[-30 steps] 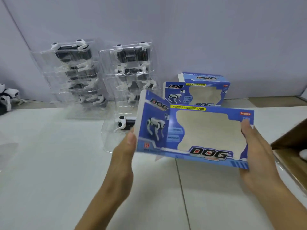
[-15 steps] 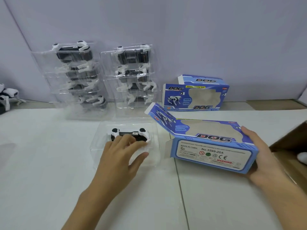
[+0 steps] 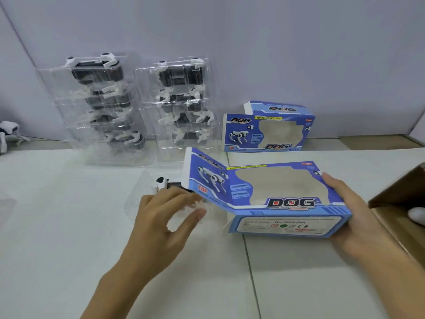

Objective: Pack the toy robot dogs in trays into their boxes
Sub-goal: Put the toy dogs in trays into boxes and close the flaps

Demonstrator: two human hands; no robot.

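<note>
A blue windowed "DOG" box (image 3: 271, 196) is tilted above the white table, its left end flap open. My right hand (image 3: 354, 215) grips its right end. A clear plastic tray (image 3: 140, 199) holding a black-and-white toy robot dog (image 3: 162, 183) lies just left of the open flap, partly behind it. My left hand (image 3: 165, 217) grips the tray's near side, fingers over the dog. Two stacks of trays with dogs (image 3: 101, 104) (image 3: 181, 102) stand against the wall. A second blue box (image 3: 269, 130) sits behind.
An open brown cardboard carton (image 3: 397, 203) stands at the right edge, with something white inside. A loose toy dog (image 3: 8, 134) sits at the far left by the wall. A seam (image 3: 250, 272) runs down the white table surface.
My right hand has tipped the box so its window faces up more and brought the open flap over the tray. My left hand has closed on the tray and shifted it right.
</note>
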